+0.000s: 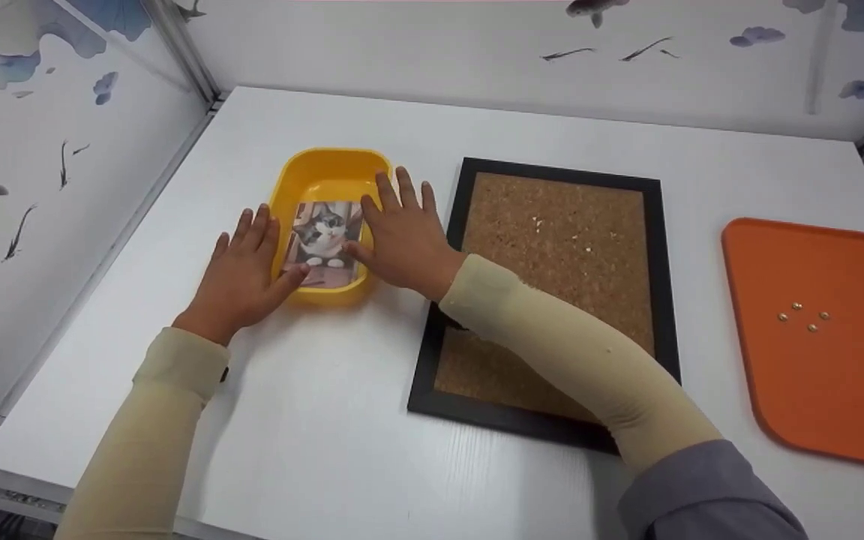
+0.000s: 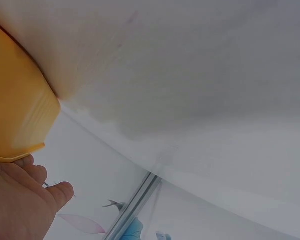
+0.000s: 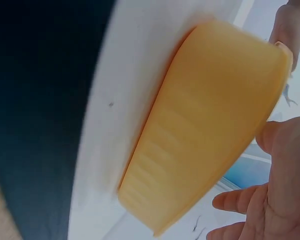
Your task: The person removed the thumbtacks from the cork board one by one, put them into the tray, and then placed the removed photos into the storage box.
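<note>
A yellow plastic tray (image 1: 334, 166) stands on the white table, with a cat picture (image 1: 327, 238) lying in its near part. At the tray's left rim rests my left hand (image 1: 238, 276), fingers straight and thumb reaching over the near corner. My right hand (image 1: 408, 241) lies over the right rim, fingers spread and thumb by the picture's edge. Neither hand is curled round anything. The left wrist view shows the left hand (image 2: 20, 200) against the rim of the tray (image 2: 20, 95). In the right wrist view, the right hand's thumb meets the tray's rim.
A black-framed cork board (image 1: 552, 240) lies right of the tray, partly under my right forearm. Farther right, an orange tray (image 1: 829, 397) holds several small gold-coloured pieces (image 1: 812, 328). Patterned white panels (image 1: 432, 45) border the table at the back and left.
</note>
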The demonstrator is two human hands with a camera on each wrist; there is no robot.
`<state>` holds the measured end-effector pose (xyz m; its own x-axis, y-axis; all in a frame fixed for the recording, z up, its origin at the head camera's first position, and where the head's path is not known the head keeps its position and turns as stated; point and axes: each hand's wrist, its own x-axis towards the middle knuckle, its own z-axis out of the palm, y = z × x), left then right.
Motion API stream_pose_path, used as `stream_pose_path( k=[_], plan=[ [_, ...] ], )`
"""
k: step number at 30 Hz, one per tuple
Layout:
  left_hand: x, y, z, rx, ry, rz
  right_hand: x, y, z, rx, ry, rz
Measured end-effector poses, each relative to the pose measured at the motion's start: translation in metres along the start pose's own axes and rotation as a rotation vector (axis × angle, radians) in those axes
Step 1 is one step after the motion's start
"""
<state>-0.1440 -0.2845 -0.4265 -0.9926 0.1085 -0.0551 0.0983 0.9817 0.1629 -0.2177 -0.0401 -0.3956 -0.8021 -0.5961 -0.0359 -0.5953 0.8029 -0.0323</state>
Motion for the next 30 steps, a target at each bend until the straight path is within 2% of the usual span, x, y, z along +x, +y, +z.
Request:
stream_pose_path(
  k=[6, 12, 17, 23, 30],
  plan=[
    [-0.001, -0.002, -0.006, -0.011, -0.002, -0.008, -0.026, 0.019, -0.007, 0.017, 0.021, -0.022],
    [-0.003, -0.005, -0.006, -0.025, -0.009, -0.025, -0.046, 0.046, -0.011, 0.008, 0.019, -0.044],
    [-0.005, -0.005, -0.006, -0.031, -0.020, -0.025, -0.066, 0.077, -0.012, 0.018, 0.043, -0.041],
    [-0.010, -0.005, -0.007, -0.070, -0.027, -0.031, -0.097, 0.125, -0.020, 0.108, 0.014, -0.088],
    [-0.011, -0.011, -0.004, -0.141, -0.020, -0.027, -0.138, 0.169, -0.021, 0.129, 0.019, -0.062]
  ],
)
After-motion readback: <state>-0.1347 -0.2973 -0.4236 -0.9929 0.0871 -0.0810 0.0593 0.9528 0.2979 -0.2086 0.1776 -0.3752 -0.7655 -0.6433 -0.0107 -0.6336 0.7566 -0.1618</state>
